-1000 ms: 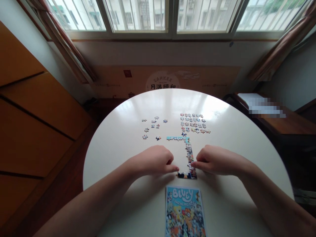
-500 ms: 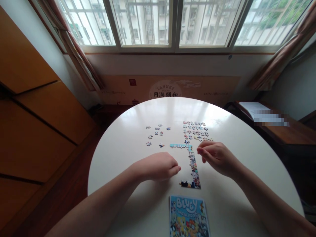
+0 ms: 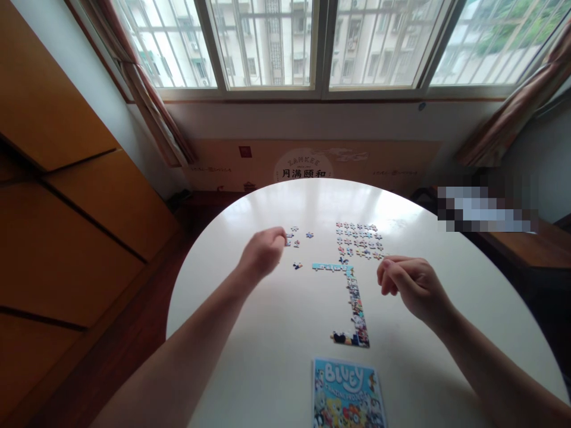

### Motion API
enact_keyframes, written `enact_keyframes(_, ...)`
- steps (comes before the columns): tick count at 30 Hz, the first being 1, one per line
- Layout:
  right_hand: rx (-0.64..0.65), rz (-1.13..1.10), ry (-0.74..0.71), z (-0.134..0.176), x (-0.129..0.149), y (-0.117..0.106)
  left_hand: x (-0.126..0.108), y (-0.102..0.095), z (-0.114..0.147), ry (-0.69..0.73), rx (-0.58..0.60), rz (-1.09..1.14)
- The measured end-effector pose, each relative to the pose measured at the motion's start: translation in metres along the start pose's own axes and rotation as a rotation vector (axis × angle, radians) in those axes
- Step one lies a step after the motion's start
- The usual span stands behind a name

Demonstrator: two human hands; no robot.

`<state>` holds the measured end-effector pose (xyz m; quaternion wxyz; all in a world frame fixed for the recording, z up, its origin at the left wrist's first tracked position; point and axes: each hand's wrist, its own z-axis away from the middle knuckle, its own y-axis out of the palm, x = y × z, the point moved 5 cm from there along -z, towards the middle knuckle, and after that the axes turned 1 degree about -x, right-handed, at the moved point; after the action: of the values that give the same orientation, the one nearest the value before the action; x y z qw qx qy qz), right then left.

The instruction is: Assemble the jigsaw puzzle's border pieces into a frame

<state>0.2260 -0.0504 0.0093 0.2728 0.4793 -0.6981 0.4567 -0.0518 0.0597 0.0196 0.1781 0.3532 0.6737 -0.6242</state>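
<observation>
My left hand (image 3: 263,252) is closed and sits at the left-hand group of loose jigsaw pieces (image 3: 309,235), covering some of them. Whatever its fingers hold, if anything, is hidden. Right of the joined puzzle edge (image 3: 357,303), my right hand (image 3: 414,286) is held with curled fingers pressed together; I cannot make out anything in it. The joined strip runs down the table, with a blue top row (image 3: 330,267) and a dark bottom row (image 3: 344,338) reaching left. A single dark piece (image 3: 297,266) lies between my left hand and the blue row.
Rows of sorted loose pieces (image 3: 359,241) lie beyond the strip on the round white table (image 3: 267,368). A Bluey picture sheet (image 3: 348,392) is at the near side. Wooden cabinets (image 3: 98,238) stand left, and a window (image 3: 272,47) is ahead.
My left hand has moved away and to the left, from beside the joined strip to the loose pieces. My right hand has shifted slightly right. The view has tilted a little.
</observation>
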Motion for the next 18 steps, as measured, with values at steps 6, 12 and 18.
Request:
enact_keyframes(6, -0.115, -0.045, 0.03, -0.001, -0.002, -0.004, 0.069, -0.028, -0.033, -0.19, -0.506, 0.433)
enact_keyframes(12, -0.199, -0.052, 0.057, -0.001, -0.011, -0.006, 0.084, -0.016, -0.031, -0.157, -0.582, 0.484)
enact_keyframes(18, -0.209, -0.053, 0.068, -0.001, -0.016, -0.007, 0.092, -0.02, -0.032, -0.182, -0.622, 0.571)
